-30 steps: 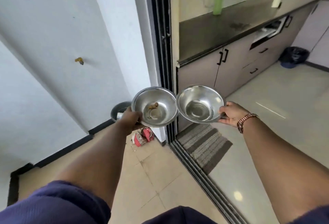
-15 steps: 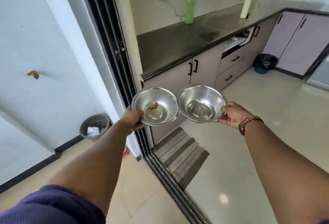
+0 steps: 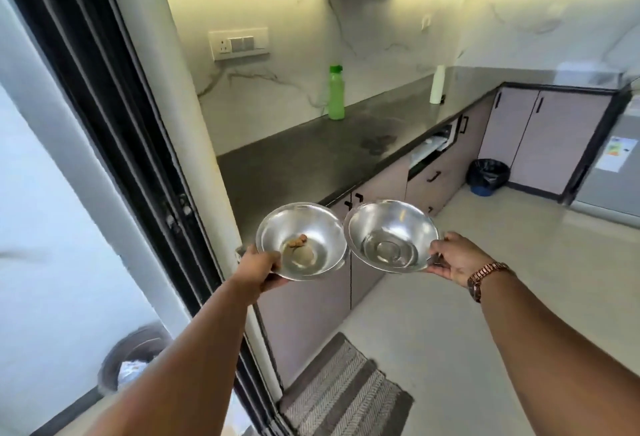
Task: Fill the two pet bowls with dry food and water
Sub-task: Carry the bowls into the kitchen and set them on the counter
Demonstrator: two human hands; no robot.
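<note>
- To the left of the counter (image 3: 311, 158) and low down by the wall stands a grey bin (image 3: 133, 356); an arm crosses its right side, and what lies in it is too blurred to name
- The black door frame (image 3: 104, 124) runs between the bin and the counter's near end; its foot is cut off by the picture edge
- The left hand (image 3: 258, 267) grips the left bowl (image 3: 301, 241) by its near rim, fingers curled under, out in front of the counter's near end; held level, I judge, so the few brown bits of dry food (image 3: 298, 241) in the bottom do not slide out
- The right bowl (image 3: 391, 236) is just right of it, rims touching or very nearly so, before the cabinet fronts below the counter; it looks to hold a little clear water, though shine on the steel makes that hard to be sure of
- The right hand (image 3: 457, 257), a watch (image 3: 485, 278) at the wrist, pinches this bowl by a small side handle, thumb on top; a level hold suits carrying liquid
- Both bowls are far from full, so filling is yet to come
- Far back on the counter stands a green bottle (image 3: 336, 93), and further right a white bottle (image 3: 438, 84); its contents cannot be told
- No tap, sink or food bag is in sight
- Past the counter's far end a dark bin (image 3: 488, 176) sits on the floor
</note>
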